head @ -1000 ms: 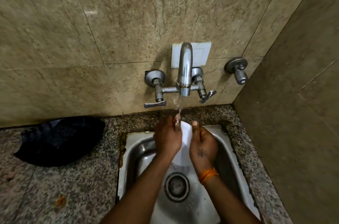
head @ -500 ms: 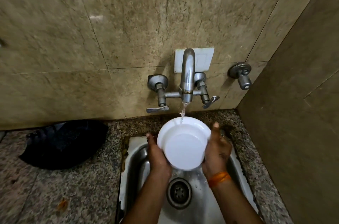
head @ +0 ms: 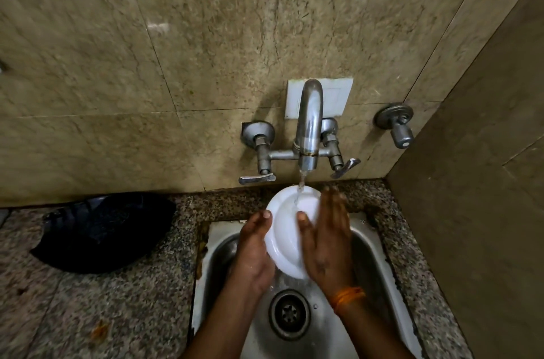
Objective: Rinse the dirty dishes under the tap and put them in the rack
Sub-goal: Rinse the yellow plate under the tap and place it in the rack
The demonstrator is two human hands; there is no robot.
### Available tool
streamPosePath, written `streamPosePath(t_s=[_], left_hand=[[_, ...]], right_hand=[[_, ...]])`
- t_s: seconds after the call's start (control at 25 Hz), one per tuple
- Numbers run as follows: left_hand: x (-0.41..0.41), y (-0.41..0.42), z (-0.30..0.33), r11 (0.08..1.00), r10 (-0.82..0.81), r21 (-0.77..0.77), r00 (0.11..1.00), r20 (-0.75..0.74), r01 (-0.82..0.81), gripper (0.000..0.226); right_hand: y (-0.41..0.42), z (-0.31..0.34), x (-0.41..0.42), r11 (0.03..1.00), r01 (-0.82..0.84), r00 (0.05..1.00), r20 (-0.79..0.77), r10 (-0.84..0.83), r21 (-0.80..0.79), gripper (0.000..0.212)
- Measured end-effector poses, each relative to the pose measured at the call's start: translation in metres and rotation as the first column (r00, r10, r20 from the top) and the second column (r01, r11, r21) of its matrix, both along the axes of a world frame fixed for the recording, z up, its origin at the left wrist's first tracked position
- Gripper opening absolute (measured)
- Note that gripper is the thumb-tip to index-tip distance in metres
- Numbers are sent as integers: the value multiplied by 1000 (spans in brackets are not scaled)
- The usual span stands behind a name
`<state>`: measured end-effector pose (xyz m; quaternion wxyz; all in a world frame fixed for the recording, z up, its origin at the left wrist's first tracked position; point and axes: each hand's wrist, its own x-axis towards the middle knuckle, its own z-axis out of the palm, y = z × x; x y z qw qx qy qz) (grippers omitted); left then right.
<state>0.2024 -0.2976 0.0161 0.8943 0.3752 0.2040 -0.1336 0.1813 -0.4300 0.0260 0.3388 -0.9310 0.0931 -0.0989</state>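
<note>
A white plate [head: 287,229] is held tilted over the steel sink [head: 223,244], under the running tap [head: 308,135]. Water from the spout lands on the plate's upper part. My left hand [head: 254,252] grips the plate's left edge, thumb on the rim. My right hand [head: 326,238] lies flat with fingers spread against the plate's right side, thumb on its face. An orange band sits on my right wrist. No rack is in view.
A dark cloth [head: 103,229] lies on the speckled granite counter [head: 117,299] left of the sink. A side wall [head: 471,211] closes in on the right. A separate valve [head: 397,126] sticks out of the tiled wall. The drain [head: 290,314] is below the plate.
The plate has gone from edge-on between my hands to face-up, then tilted to the left. My right hand has moved from the rim onto the plate's face.
</note>
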Motion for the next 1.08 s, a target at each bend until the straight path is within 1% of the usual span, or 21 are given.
streamPosePath(t_s=[0.04, 0.12, 0.16, 0.2, 0.24, 0.32, 0.36, 0.4, 0.44, 0.52, 0.56, 0.6, 0.64, 0.72, 0.76, 0.8, 0.84, 0.88, 0.96, 1.04, 1.08], left_hand=[[4, 0, -1, 999, 29, -37, 1000, 8, -29, 40], [12, 4, -4, 995, 100, -26, 995, -25, -100, 32], [14, 7, -9, 993, 117, -24, 992, -42, -118, 40], [14, 11, -17, 991, 120, -56, 992, -46, -123, 52], [10, 12, -19, 985, 140, -98, 989, -43, -143, 63], [3, 13, -22, 978, 157, -135, 987, -14, -158, 78], [1, 13, -25, 980, 157, -128, 988, -2, -155, 82], [-1, 12, -26, 977, 172, -121, 985, -21, -174, 83], [-3, 12, -28, 973, 184, -132, 982, -48, -189, 80], [-2, 10, -27, 965, 220, -117, 967, -126, -235, 71], [-1, 11, -29, 960, 240, -112, 959, -149, -258, 73], [1, 13, -31, 955, 237, -143, 958, -161, -261, 76], [3, 12, -29, 945, 237, -191, 958, -162, -266, 75], [5, 3, -19, 922, 283, -217, 940, -188, -321, 59], [5, -3, -15, 915, 290, -227, 934, -209, -335, 53], [4, -7, -11, 911, 280, -240, 931, -232, -334, 52], [1, -11, -10, 911, 250, -266, 935, -253, -315, 56], [-3, -15, -9, 911, 209, -295, 940, -271, -288, 61], [-11, -18, -6, 905, 181, -327, 942, -283, -272, 64], [-11, -18, -13, 891, 262, -298, 925, -275, -341, 55], [-13, -16, -16, 897, 284, -263, 920, -270, -355, 50]], right_hand=[[8, -1, -5, 977, -163, 986, 23, 168, -136, 82], [18, -2, -19, 845, -466, 877, -7, 481, -263, 80], [15, -2, -23, 773, -564, 814, -35, 580, -290, 80], [6, -5, -22, 731, -609, 776, -43, 629, -309, 79], [-3, -7, -17, 738, -603, 781, -35, 623, -303, 79], [-16, -11, -3, 858, -473, 880, -55, 472, -202, 81], [-17, -11, 2, 903, -402, 916, -73, 395, -149, 82], [-14, -9, 4, 919, -373, 928, -73, 366, -129, 82], [-8, -5, 1, 903, -405, 914, -49, 403, -143, 80], [5, 4, -11, 804, -549, 825, 5, 565, -229, 73], [6, 6, -18, 755, -601, 779, 20, 627, -263, 68], [4, 4, -21, 734, -618, 761, 23, 649, -282, 64], [0, -1, -21, 752, -599, 777, 27, 628, -275, 61], [-1, -11, -22, 861, -481, 869, 37, 493, -167, 63], [4, -13, -25, 918, -394, 916, 56, 397, -50, 67], [12, -13, -29, 947, -308, 951, 74, 301, 95, 70], [22, -12, -32, 945, -240, 970, 82, 227, 221, 72], [31, -12, -35, 937, -189, 982, 80, 173, 292, 74], [38, -15, -38, 949, -99, 995, 38, 92, 301, 80], [24, -18, -23, 965, -6, 998, -56, 21, 262, 89], [14, -17, -12, 962, 20, 993, -118, 12, 273, 90]])
